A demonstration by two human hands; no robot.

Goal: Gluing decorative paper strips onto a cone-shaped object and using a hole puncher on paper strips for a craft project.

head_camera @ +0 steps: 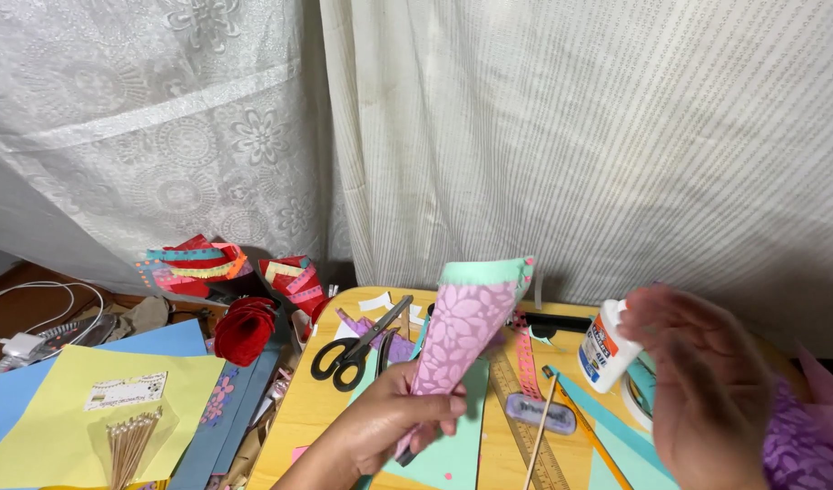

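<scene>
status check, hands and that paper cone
Left hand gripping pink paper cone upright. Right hand open, blurred, by glue bottle. Scissors lie beside.

Two bare hands, no rings, gloves, watch or bracelets visible on either. Left hand (389, 422) at lower centre of the frame, forearm bare down to the bottom edge, no sleeve in view. Right hand (707, 386) at lower right, motion-blurred, so nails and fine detail can't be made out; its wrist ends in a purple sleeve (802, 449) with a lighter lilac floral print, loose fabric, running off the lower right corner.
</scene>
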